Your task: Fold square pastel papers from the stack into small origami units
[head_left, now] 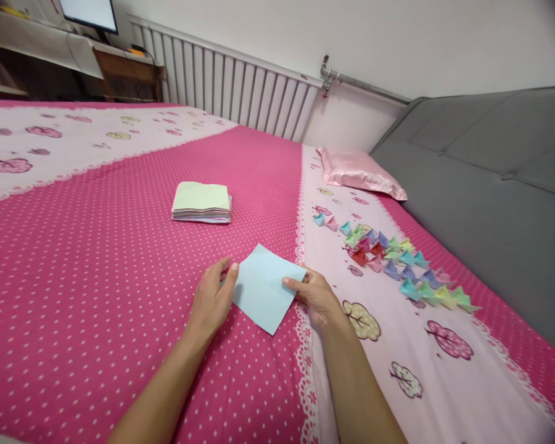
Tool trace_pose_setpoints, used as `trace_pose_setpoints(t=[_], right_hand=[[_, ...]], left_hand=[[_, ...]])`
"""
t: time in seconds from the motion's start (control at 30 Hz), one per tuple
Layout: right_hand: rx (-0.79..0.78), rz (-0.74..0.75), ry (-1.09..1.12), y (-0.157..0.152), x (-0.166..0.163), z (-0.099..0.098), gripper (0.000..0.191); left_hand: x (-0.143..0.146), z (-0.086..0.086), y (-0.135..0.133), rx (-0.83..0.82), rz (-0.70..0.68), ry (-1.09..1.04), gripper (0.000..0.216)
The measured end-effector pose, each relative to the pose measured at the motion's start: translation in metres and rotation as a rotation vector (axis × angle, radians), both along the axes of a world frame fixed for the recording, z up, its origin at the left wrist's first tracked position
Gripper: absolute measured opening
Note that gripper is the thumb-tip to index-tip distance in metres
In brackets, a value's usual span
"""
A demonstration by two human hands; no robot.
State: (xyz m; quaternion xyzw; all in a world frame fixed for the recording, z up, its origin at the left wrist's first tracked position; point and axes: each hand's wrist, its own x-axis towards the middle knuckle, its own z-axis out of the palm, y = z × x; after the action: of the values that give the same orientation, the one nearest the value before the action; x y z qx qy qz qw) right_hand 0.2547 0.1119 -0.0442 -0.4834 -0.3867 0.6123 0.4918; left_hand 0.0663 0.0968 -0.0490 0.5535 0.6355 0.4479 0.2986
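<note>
Taking the paper stack (201, 198) as our landmark, we have both hands at a blue sheet (266, 293), which sits nearer to us than the stack and to its right. Our right hand (317, 299) pinches the sheet's right corner, thumb on top and fingers beneath. Our left hand (213, 290) is partly spread at the opposite corner, thumb close against the paper; we cannot tell whether it grips or merely steadies. To hold the sheet well, we judge it best to press lightly with the finger pads and keep both sides level, so that no corner bends and no stray crease forms.

The sheet is pale, plain and squarish, turned corner-on to us, with clean edges and no fold that we can see. Whether its underside touches the bedspread (97, 277) is unclear.

Rows of small folded paper pieces (409, 288) in many colours lie to the right of the stack. Beyond them, a pink pillow (358, 172) rests farther off than the stack, and a radiator (240, 80) stands well behind it.
</note>
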Motion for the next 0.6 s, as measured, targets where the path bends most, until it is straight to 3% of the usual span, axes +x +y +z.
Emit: trace_pose_setpoints(t=[0.27,0.43,0.6], right_hand=[[-0.018,0.030,0.038,-0.002,-0.007,-0.005,0.036],[0.084,-0.006,0.150,-0.003,-0.006,0.000,0.040],[0.088,0.125,0.294,-0.006,-0.003,0.011,0.047]], left_hand=[[-0.003,-0.007,0.005,-0.010,0.088,-0.358,0.049],[-0.003,-0.006,0.008,-0.019,0.138,-0.613,0.044],[-0.001,0.001,0.005,-0.043,-0.035,-0.881,0.042]])
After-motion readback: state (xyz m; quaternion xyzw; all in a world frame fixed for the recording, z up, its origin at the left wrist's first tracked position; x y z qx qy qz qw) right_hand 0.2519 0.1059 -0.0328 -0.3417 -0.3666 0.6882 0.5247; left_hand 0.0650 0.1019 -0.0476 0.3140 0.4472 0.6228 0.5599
